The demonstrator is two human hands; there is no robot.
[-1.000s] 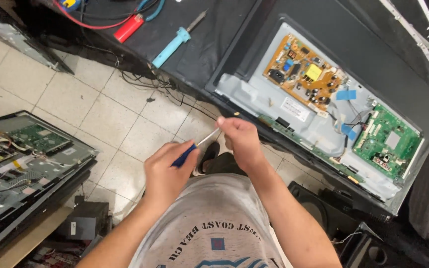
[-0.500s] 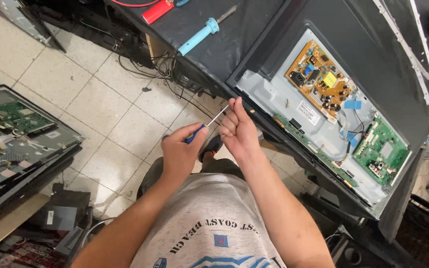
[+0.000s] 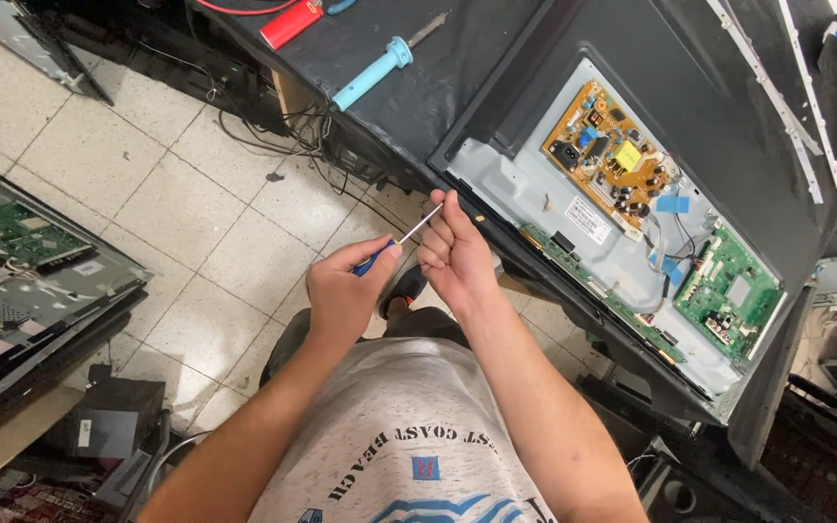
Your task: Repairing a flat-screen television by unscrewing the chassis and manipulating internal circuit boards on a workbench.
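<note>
**Screwdriver held in both hands at the edge of an opened television**

At the far left, a second opened panel (image 3: pixel 21 271) with a green board is seen lying over the tiled floor (image 3: pixel 138 184). Further right, on the far part of the dark bench (image 3: pixel 409 107), a red tool (image 3: pixel 291 23) and a light blue screwdriver (image 3: pixel 372 74) are laid, well apart from the hands. Near the middle, the left hand (image 3: pixel 346 295) is closed around the blue handle of a small screwdriver (image 3: pixel 401 236), the fingers curled tight on it. The thin metal shaft runs up and to the right, where it is pinched between the fingertips of the right hand (image 3: pixel 452 254), whose other fingers are folded in loosely. The tool is held in the air, just beside the near left edge of the television (image 3: pixel 719 126); whether its tip touches the frame cannot be told. To the right, the back of the set is seen open, with an orange board (image 3: pixel 612 160) at the far side and a green board (image 3: pixel 728 295) nearer the right. Long white strips (image 3: pixel 777 97) are laid on the dark back panel at the far right
</note>
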